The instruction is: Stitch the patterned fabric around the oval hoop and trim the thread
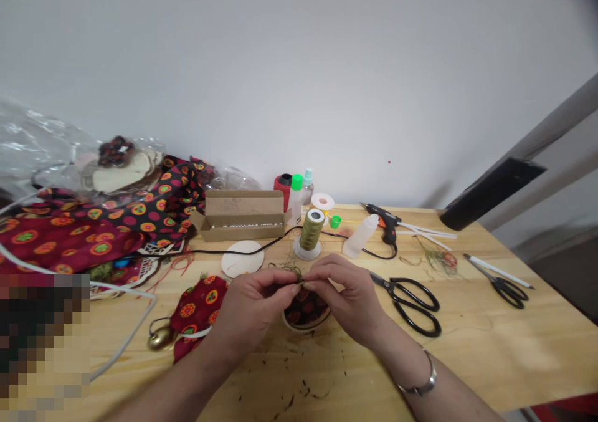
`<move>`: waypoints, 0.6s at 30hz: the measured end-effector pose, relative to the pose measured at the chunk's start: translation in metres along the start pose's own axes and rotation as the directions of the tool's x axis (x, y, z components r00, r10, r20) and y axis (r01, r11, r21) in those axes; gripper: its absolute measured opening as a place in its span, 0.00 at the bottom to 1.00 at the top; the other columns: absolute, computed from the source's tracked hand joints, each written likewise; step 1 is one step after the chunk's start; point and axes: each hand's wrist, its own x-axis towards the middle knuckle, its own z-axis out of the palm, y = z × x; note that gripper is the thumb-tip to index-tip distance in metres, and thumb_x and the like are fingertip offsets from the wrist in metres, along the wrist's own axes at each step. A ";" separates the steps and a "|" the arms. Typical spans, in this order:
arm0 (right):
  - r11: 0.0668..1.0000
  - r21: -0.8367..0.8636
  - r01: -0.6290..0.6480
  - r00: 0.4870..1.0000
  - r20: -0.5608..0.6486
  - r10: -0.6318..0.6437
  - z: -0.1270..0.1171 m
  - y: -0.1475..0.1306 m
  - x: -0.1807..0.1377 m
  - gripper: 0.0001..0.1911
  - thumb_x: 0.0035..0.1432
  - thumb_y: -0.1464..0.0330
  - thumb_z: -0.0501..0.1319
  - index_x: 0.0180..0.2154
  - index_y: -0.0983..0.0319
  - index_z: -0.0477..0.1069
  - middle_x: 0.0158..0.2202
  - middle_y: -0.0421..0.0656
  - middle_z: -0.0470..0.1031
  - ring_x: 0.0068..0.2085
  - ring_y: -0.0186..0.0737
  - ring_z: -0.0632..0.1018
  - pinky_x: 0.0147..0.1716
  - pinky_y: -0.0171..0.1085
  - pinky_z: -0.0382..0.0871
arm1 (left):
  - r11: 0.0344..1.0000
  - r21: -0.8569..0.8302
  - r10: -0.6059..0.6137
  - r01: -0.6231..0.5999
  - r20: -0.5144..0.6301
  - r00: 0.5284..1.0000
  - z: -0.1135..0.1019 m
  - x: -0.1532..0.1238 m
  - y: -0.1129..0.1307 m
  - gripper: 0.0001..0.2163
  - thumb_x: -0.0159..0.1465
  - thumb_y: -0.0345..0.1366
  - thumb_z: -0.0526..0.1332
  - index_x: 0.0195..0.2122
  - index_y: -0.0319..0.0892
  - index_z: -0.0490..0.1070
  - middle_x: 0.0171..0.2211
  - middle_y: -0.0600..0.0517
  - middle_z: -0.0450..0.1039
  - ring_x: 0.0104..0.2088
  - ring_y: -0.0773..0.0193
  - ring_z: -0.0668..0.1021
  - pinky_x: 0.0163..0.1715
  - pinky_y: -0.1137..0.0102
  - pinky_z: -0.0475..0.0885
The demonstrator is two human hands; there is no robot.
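My left hand [255, 300] and my right hand [348, 291] meet at the fingertips, both closed in a pinch. Between them is a small tuft of olive-green thread [293, 272], partly covered by the fingers. Right below lies a round piece covered in dark patterned fabric [301, 313], with a pale rim; the hands hide its upper part. Beside my left forearm are a red patterned fabric piece [194, 306] and a brass bell [161, 338]. Black-handled scissors [415, 300] lie to the right of my right hand. Behind the fingers stands a spool of olive thread [311, 232].
An open cardboard box [245, 216], a white disc [243, 258], a glue bottle [360, 236] and a glue gun [385, 219] sit farther back. Patterned fabric [93, 235] is heaped at left, near a white cable [135, 331]. Smaller scissors [502, 285] lie far right.
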 end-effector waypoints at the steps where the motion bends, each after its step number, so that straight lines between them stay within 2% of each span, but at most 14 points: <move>1: 1.000 0.001 -0.001 1.000 0.003 0.001 0.000 0.000 0.000 0.07 0.53 0.75 0.61 0.31 0.59 0.76 0.29 0.42 0.75 0.32 0.36 0.76 0.33 0.34 0.73 | 1.000 -0.006 -0.005 0.005 -0.001 1.000 0.000 0.000 -0.001 0.05 0.50 0.34 0.66 0.27 0.42 0.79 0.26 0.53 0.79 0.28 0.63 0.77 0.30 0.73 0.72; 5: 0.999 -0.009 -0.042 0.999 -0.009 0.042 0.001 0.002 -0.001 0.07 0.52 0.74 0.61 0.33 0.58 0.75 0.30 0.42 0.76 0.34 0.37 0.76 0.35 0.36 0.72 | 0.998 -0.054 -0.027 0.027 -0.009 1.000 -0.001 0.000 -0.001 0.05 0.49 0.35 0.66 0.28 0.42 0.79 0.27 0.53 0.80 0.28 0.64 0.78 0.30 0.73 0.73; 9: 0.979 0.026 -0.201 0.979 -0.022 0.201 -0.001 0.003 -0.001 0.11 0.50 0.72 0.63 0.39 0.61 0.74 0.32 0.42 0.77 0.33 0.37 0.77 0.36 0.37 0.72 | 0.993 -0.102 -0.072 0.067 -0.044 0.996 0.000 0.000 0.004 0.06 0.47 0.34 0.67 0.27 0.40 0.79 0.25 0.53 0.80 0.26 0.64 0.78 0.29 0.74 0.73; 12: 0.933 0.116 -0.340 0.940 0.090 0.331 -0.005 0.002 0.002 0.11 0.51 0.67 0.64 0.39 0.62 0.74 0.33 0.43 0.78 0.33 0.37 0.77 0.35 0.36 0.72 | 0.990 -0.120 -0.083 0.073 -0.082 0.993 -0.001 0.001 0.007 0.06 0.46 0.34 0.68 0.26 0.40 0.78 0.24 0.54 0.80 0.25 0.66 0.77 0.27 0.76 0.72; 15: 0.842 0.230 -0.488 0.865 0.256 0.431 -0.010 0.001 0.006 0.13 0.54 0.62 0.61 0.38 0.62 0.76 0.34 0.43 0.79 0.33 0.37 0.78 0.34 0.36 0.72 | 0.986 -0.155 -0.079 0.063 -0.095 0.992 -0.002 0.002 0.007 0.06 0.46 0.34 0.69 0.26 0.41 0.79 0.23 0.55 0.79 0.24 0.68 0.77 0.26 0.77 0.72; 18: 0.775 0.292 -0.561 0.822 0.303 0.481 -0.013 0.003 0.009 0.14 0.54 0.62 0.60 0.39 0.62 0.76 0.35 0.43 0.80 0.34 0.38 0.78 0.37 0.37 0.72 | 0.982 -0.177 -0.080 0.059 -0.116 0.990 -0.002 0.002 0.008 0.06 0.45 0.33 0.70 0.25 0.41 0.78 0.22 0.56 0.79 0.23 0.69 0.77 0.26 0.78 0.71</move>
